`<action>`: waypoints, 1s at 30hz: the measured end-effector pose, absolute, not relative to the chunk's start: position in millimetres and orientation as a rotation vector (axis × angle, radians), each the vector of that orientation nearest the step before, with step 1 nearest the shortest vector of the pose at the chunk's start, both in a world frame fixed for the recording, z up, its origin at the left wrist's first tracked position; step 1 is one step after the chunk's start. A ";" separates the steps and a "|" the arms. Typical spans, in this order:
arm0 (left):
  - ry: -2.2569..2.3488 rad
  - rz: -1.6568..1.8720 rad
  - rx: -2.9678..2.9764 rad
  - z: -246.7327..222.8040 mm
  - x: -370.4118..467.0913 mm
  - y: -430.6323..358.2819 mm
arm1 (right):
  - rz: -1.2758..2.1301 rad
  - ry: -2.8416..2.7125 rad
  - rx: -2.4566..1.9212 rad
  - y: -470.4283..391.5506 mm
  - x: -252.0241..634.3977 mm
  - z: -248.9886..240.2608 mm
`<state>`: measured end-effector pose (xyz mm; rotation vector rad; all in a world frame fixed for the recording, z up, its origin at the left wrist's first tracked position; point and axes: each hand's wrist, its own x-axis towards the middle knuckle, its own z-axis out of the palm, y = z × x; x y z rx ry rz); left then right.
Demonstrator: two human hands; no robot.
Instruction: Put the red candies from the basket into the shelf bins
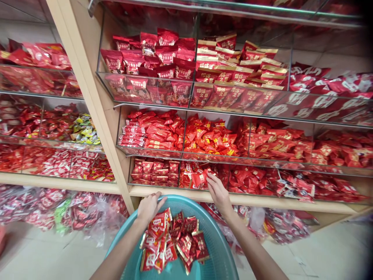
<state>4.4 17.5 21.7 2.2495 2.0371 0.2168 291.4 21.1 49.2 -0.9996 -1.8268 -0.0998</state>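
Observation:
A teal plastic basket sits below me against the front of the shelf, with red and gold candy packets heaped inside it. My left hand is closed on the basket's far left rim. Over the lowest shelf compartment, my right hand pinches a red candy packet between thumb and fingers, just beyond the basket's far rim. More small red packets lie behind it in that compartment.
Shelves with clear dividers hold red candy packets, gold-edged packets and twisted red candies. A wooden upright separates the left bay. Bagged candies lie on the floor under the wooden shelf edge.

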 end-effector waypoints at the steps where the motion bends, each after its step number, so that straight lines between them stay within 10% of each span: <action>1: 2.036 0.215 2.254 22.1 4.6 17.3 | -0.084 -1.824 -1.010 20.5 290.9 49.3; 30: 2.056 0.159 2.238 26.0 5.9 16.5 | -0.540 -1.561 -1.712 -8.8 500.1 -13.0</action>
